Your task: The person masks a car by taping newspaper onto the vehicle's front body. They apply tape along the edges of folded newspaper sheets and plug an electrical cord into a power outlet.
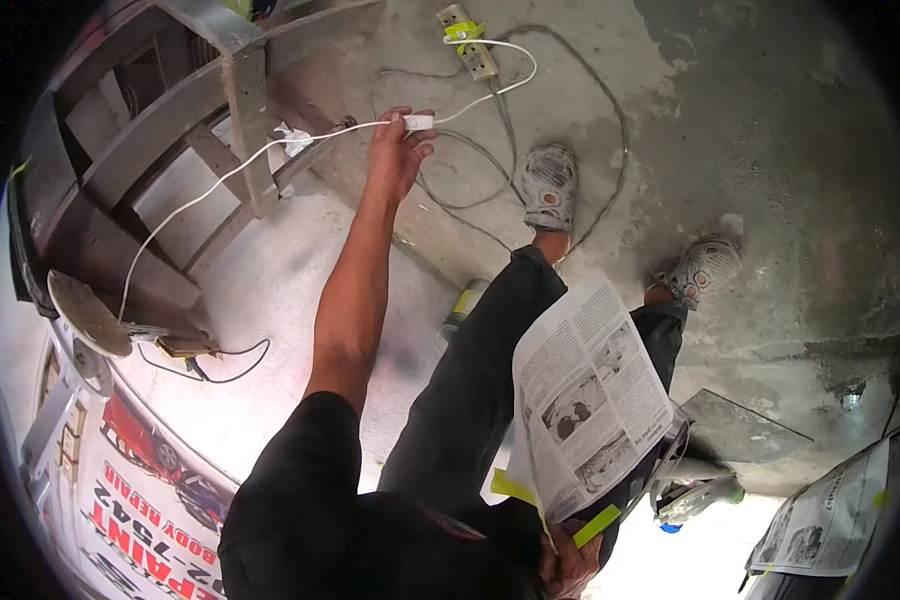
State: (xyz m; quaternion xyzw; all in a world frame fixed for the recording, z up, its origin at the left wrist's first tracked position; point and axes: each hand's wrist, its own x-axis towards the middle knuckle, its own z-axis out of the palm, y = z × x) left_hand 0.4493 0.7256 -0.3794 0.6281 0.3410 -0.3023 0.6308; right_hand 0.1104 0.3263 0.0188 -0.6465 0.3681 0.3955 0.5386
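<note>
My left hand reaches out over the floor, with its fingers closed on a small white in-line switch. A white cord runs through the switch, from a round lamp- or fan-like device at the left to a power strip on the floor. Low in the view, my right hand grips the lower edge of a newspaper sheet, which lies over my right leg. Strips of yellow-green tape stick to the sheet's edge by that hand.
Dark cables loop across the concrete floor around my left shoe. A wooden frame stands at the upper left, above a printed banner. A can sits beside my leg. More newspaper covers something at the lower right.
</note>
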